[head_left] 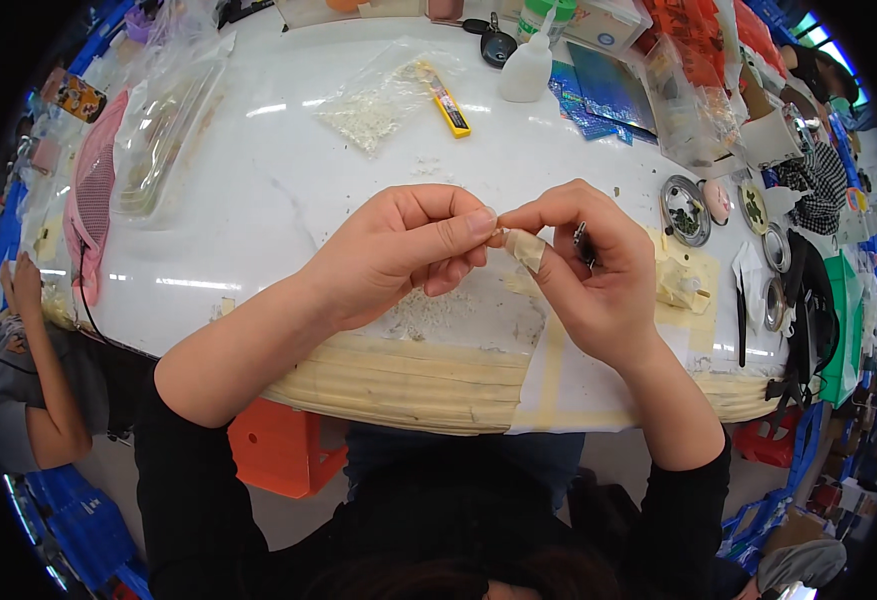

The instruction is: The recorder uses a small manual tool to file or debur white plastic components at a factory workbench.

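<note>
Both hands raised just above the near edge of the white worktable (288,190), fingertips meeting at centre. Left hand (398,250) pinched — thumb and forefinger closed on something tiny at the meeting point, too small to identify. Right hand (583,265) curled, its taped fingertip (525,248) wrapped in beige masking tape and pressed against the left thumb tip; also gripping a small dark metal tool (583,243) between fingers, only a short bit showing, long axis roughly upright. Tiny piece sits directly between the two hands, touching both, neither hand nearer; the rest of it hidden by fingers. Below the hands: scatter of pale crumbs (428,312) on the table, and layers of masking tape (408,380) along the near rim. Further back, well apart: clear bag of white granules (373,105), yellow utility knife (446,102) just beside it, white squeeze bottle (526,68), dark key fob (496,45). To the right, near the right hand: round metal tin (685,210) w/ dark bits inside, crumpled tape wad (680,283). To the left: clear plastic tray (163,140), pink mesh pouch (93,200). Another person's arm (43,370) at far left, away from the work. Nothing lying between the hands and the crumbs — space there open.
</note>
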Demonstrator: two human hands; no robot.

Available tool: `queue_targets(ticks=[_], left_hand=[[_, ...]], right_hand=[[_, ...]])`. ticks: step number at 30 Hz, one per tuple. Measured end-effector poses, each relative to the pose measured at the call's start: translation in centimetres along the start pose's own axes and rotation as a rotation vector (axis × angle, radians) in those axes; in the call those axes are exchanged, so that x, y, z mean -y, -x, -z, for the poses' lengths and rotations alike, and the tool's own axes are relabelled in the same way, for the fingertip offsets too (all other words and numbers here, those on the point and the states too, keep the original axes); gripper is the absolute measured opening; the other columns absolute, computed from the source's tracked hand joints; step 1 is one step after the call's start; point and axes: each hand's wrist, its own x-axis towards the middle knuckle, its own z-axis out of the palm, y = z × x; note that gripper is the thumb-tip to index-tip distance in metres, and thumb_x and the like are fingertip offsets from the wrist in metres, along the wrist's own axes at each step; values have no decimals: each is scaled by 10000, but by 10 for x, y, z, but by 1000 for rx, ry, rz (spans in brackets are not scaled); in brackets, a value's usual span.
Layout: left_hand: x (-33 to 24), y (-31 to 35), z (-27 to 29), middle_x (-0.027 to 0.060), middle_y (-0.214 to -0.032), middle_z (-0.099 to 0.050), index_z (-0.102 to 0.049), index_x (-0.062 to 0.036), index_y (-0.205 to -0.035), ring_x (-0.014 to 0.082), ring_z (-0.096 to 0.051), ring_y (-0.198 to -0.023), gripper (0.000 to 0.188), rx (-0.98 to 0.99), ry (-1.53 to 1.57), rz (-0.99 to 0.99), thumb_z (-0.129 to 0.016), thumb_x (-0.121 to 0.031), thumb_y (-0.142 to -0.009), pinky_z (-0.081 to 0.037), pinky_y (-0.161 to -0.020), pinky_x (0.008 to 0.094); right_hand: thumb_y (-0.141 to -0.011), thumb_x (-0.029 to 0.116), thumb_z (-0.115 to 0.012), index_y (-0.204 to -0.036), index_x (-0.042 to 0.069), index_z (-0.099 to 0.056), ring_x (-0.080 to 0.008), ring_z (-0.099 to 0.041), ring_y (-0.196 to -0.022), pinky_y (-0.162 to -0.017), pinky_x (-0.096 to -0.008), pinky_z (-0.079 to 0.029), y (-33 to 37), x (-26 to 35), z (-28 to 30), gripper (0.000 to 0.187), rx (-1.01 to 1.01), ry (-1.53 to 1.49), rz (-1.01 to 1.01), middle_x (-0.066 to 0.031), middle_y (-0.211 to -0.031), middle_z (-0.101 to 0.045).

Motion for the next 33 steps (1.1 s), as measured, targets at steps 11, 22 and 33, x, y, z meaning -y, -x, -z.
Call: queue_targets(ticks=[11,22,33], left_hand=[[2,4,-8,26,-810,-628,-647,-11,-942,56,-546,-681,131,-165,-360,-210,-624,-139,-949,-435,-591,193],[4,1,-5,50,-752,-645,-716,-8,-908,100,-576,-618,158,-250,-1065,-855,-710,70,-771,-452,-548,219],[2,-2,-4,56,-772,-641,-714,-11,-904,123,-605,-643,235,-273,-1257,-1111,-732,104,-700,-480,-529,226]], right_hand=[[-756,-106,-570,-940,10,-597,-145,-576,-696,-547,-249,-441,-1,0,-5,219,9,103,23,-66,-852,-576],[-735,-81,-620,-919,6,-593,-148,-568,-673,-548,-265,-454,1,3,-5,206,-6,123,47,-72,-832,-578],[-756,280,-783,-800,71,-558,-211,-559,-559,-478,-309,-408,0,-1,1,310,-54,735,236,-41,-680,-564]])
